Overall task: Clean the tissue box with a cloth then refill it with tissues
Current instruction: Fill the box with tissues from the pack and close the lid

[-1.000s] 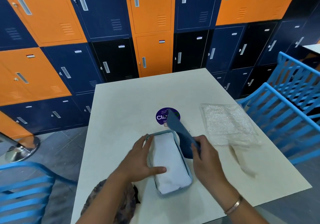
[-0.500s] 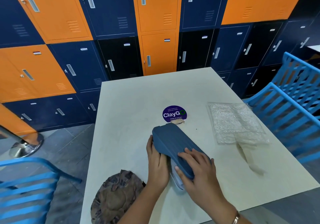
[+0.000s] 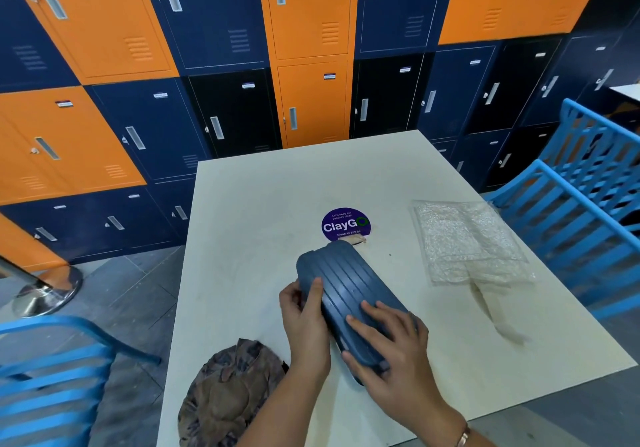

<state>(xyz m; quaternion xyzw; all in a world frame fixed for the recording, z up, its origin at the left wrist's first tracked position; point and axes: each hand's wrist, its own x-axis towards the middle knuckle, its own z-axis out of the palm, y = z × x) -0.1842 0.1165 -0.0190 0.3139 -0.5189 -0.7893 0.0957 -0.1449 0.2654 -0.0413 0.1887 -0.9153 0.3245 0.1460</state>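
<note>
pale table (image 3: 263,204): tissue box (image 3: 343,284), cloth (image 3: 228,398), plastic wrapper (image 3: 464,239), sticker (image 3: 345,224)

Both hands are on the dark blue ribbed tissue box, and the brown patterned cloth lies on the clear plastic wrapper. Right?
Not quite. The head view shows the brown patterned cloth at the near edge of the white table, beside the left hand, apart from the clear plastic wrapper. The left hand and right hand are indeed on the dark blue ribbed tissue box.

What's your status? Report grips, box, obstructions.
Left grip and right grip both hold the tissue box, lid down. Cloth lies near left, untouched. Nothing in the way.
</note>
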